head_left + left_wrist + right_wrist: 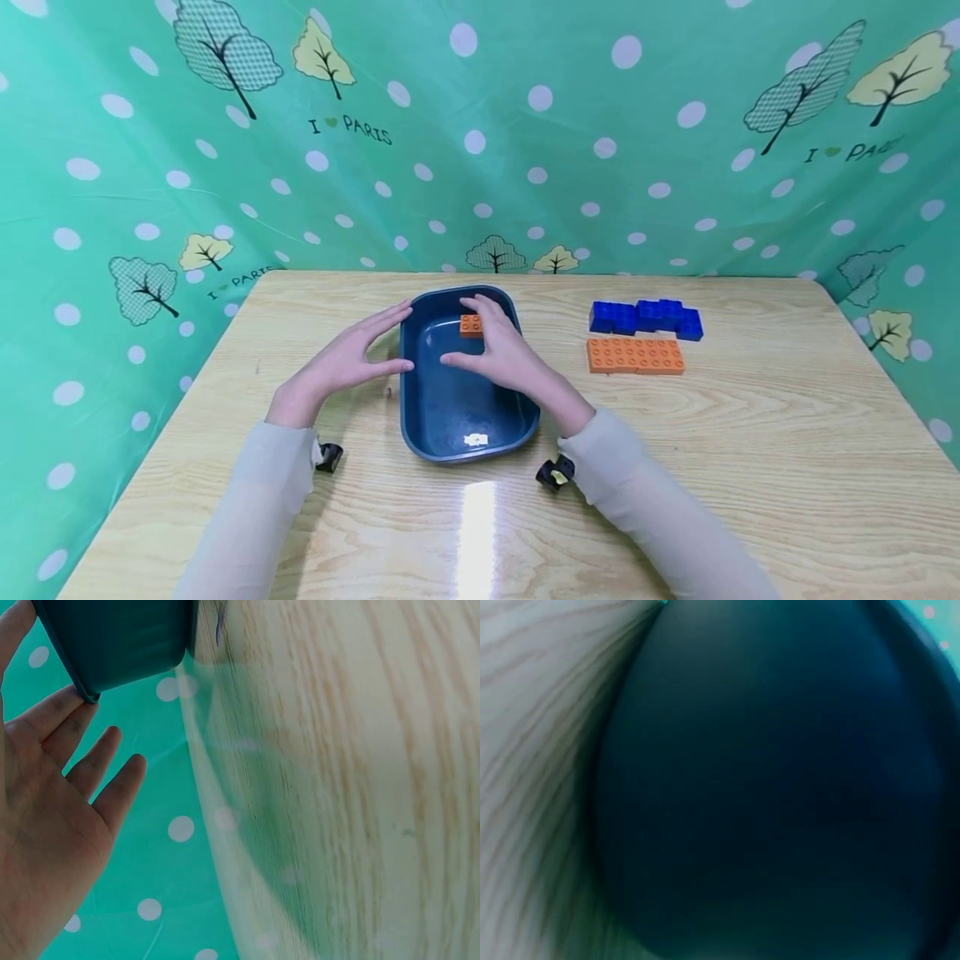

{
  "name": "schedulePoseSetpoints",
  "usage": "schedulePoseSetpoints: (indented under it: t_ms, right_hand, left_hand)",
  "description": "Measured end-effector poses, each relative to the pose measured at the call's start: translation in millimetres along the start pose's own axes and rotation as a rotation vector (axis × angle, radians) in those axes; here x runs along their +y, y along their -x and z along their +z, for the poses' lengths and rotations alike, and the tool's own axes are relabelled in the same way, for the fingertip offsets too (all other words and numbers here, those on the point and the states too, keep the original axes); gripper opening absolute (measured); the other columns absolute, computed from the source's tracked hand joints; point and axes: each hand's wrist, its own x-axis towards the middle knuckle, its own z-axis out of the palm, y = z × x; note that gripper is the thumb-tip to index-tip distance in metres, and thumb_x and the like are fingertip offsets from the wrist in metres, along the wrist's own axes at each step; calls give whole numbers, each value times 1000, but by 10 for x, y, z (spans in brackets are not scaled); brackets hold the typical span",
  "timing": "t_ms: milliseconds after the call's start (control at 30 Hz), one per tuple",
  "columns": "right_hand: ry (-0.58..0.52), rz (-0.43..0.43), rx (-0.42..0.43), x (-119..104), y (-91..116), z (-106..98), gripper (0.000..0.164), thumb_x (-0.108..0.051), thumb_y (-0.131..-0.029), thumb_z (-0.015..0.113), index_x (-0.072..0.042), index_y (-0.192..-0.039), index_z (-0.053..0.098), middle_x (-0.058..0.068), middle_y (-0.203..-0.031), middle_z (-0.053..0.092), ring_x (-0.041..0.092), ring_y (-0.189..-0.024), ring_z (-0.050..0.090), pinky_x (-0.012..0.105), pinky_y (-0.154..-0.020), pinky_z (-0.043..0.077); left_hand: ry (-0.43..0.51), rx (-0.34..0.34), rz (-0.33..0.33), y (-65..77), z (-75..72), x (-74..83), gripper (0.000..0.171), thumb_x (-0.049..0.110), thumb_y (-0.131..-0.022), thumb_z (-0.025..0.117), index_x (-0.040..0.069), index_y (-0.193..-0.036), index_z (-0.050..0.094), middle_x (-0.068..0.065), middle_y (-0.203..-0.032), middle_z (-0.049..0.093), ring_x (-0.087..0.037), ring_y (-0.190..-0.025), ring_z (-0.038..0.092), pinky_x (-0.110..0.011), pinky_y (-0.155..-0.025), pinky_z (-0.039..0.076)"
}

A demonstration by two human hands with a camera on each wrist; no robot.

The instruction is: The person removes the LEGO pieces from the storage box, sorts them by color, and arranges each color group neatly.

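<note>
A dark blue plastic bin [450, 400] stands on the table, with an orange toy building brick [470, 326] inside near its far end, partly hidden by the right hand. My left hand [341, 358] is at the bin's left side, fingers and thumb extended toward its rim. In the left wrist view, fingertips of the left hand [60, 795] touch the rim of the bin [127, 645]. Over the bin's right part, my right hand [502, 346] has its thumb and fingers spread apart, with nothing seen between them. The right wrist view is filled by the bin's dark outer wall [765, 780].
Right of the bin lie joined blue bricks [647, 317] in an uneven row. In front of them is a long block of orange bricks [635, 356]. A green polka-dot cloth [480, 167] hangs behind the wooden table [750, 467].
</note>
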Motion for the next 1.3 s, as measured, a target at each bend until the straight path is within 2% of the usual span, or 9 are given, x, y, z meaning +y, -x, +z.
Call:
schedulePoseSetpoints:
  t_ms: [200,367,500,633,800,1000,1100,1300]
  right_hand:
    - [31,87,-56,4,-84,70,95,-46,-86,74,-12,-159,23,20,-168,5,40,-156,-1,62,-124,13]
    - [50,142,-106,3,-139,109,92,-42,-90,72,-10,-159,21,21,-168,1,38,-156,-6,59,-126,9]
    - [91,177,-146,0,-148,146,87,-39,-92,70,-9,-158,22,20,-168,2,37,-156,-5,58,-127,10]
    - [163,191,-150,-9,-122,170,83,-39,-92,71,-11,-157,28,19,-167,10,38,-155,7,59,-125,19]
    - [251,183,-154,-34,-88,183,82,-36,-89,75,-13,-156,32,19,-161,27,38,-145,27,56,-121,30]
    - [250,205,-207,-46,-103,209,87,-30,-89,77,-15,-158,27,17,-155,36,32,-139,41,50,-117,39]
    - [268,221,-200,-34,-158,233,87,-29,-90,75,-14,-159,24,17,-155,36,31,-138,43,49,-117,40]
    - [345,195,-141,-17,-241,245,59,-23,-94,71,-11,-146,47,15,-144,48,28,-123,54,44,-110,48]
  left_hand:
    - [-2,-2,-2,-5,8,2,85,50,-90,69,26,-159,26,-2,-168,19,-36,-154,20,-67,-119,23]
    - [-2,3,-5,-5,5,10,84,48,-90,69,26,-159,27,-2,-168,20,-37,-154,22,-67,-119,24]
    - [-8,-2,1,-9,4,18,85,50,-90,69,26,-159,26,-2,-168,19,-36,-154,21,-66,-119,24]
    - [-6,-5,-1,0,3,24,86,52,-90,68,25,-159,26,-3,-168,19,-36,-154,21,-65,-120,24]
    - [3,0,6,10,1,25,86,49,-90,70,23,-159,26,-3,-168,19,-36,-154,21,-64,-120,24]
    - [9,0,5,10,-11,21,86,48,-90,70,23,-159,26,-5,-168,19,-36,-154,20,-64,-121,23]
    - [3,2,3,7,-14,19,86,50,-90,70,24,-159,26,-5,-168,19,-36,-154,20,-64,-121,23]
    - [-8,4,5,1,-1,6,87,50,-89,70,24,-159,26,-5,-168,19,-37,-154,20,-64,-121,22]
